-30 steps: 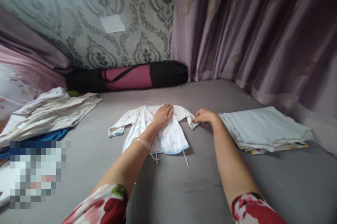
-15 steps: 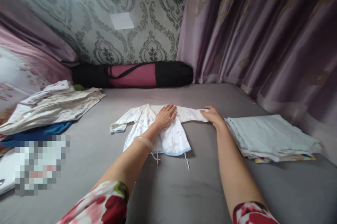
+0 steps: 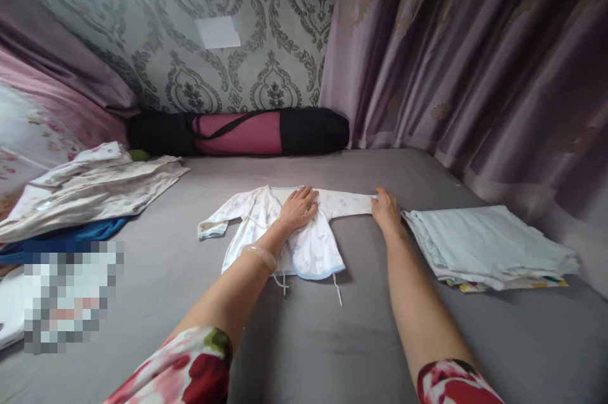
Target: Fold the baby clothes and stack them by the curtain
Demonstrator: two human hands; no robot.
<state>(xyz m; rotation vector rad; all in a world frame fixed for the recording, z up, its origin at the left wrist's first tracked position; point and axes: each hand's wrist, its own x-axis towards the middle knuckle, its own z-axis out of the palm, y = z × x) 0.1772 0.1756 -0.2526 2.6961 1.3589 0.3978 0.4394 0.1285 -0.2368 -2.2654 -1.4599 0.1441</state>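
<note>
A small white baby shirt [image 3: 311, 252] with light blue trim and faint prints lies spread on the grey bed sheet [image 3: 351, 340]. My left hand [image 3: 299, 208] rests flat on its upper chest, fingers stretched out, with a clear bangle on the wrist. At the cuff of the right-hand sleeve, my right hand [image 3: 386, 209] has its fingers closed on the fabric, and the sleeve runs straight out to it. The other sleeve lies bent downward at the left. White tie strings hang from the lower hem.
Folded pale blue cloths [image 3: 494, 242] are stacked at the right. Piled clothes [image 3: 109, 192] lie at the left, above a blurred-out item [image 3: 71, 296]. A black and maroon long bag [image 3: 237, 132] lies along the wall, beside purple curtains [image 3: 427, 43].
My right hand has turned a little at the cuff, its fingers now drawn in around the sleeve end. My left hand stays flat on the shirt.
</note>
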